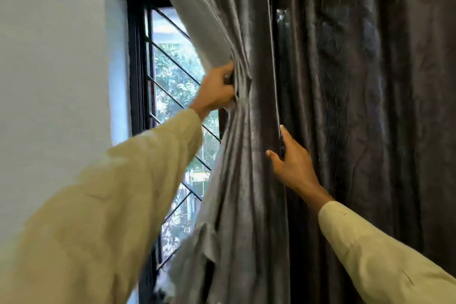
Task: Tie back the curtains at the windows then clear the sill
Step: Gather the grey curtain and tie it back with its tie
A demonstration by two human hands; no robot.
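Observation:
A grey, shiny curtain panel (249, 155) is bunched into a thick column in the middle of the view. My left hand (218, 89) grips its gathered left edge at about mid height, fingers curled into the folds. Lower down on the right side of the bunch, my right hand (291, 160) has its thumb on the front of the folds and its fingers reaching behind the edge. A second, darker curtain panel (370, 106) hangs flat to the right. The window (177, 76) with slanted black bars is uncovered on the left. The sill is hidden.
A white wall (54, 69) fills the left side up to the dark window frame (137, 69). Green foliage shows through the glass. The curtain's torn lower hem (197, 242) hangs near the bottom of the bars.

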